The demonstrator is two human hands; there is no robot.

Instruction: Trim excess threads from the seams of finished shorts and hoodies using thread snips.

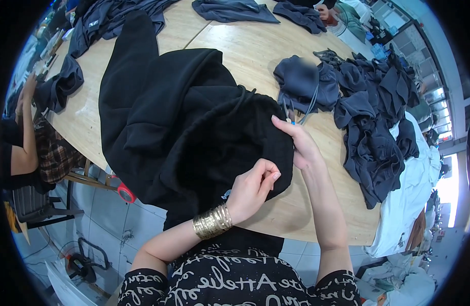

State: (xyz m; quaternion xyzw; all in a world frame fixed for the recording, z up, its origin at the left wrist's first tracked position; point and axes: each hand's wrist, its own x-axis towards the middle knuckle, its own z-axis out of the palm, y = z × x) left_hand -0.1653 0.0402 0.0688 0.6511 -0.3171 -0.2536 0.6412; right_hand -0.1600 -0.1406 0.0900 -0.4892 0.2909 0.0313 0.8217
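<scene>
Black hoodie (179, 117) lies spread across the near part of the wooden table (255, 46), hood end toward the person, sleeve stretched toward the far side. Left hand (253, 186), gold cuff (212, 222) on the wrist, pinches hood fabric between thumb and fingers. Right hand (298, 143) grips the hood's edge just beside it. Pile of dark grey garments (372, 117) on the right; another person's arm (23, 127) at far left

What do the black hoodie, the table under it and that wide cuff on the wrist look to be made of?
The black hoodie looks like thick matte fleece or cotton knit: soft folds, no shine. The table appears to be pale wood or plywood, with visible grain and board seams. The cuff bracelet on the left wrist seems gold-toned metal, ridged and shiny.
</scene>
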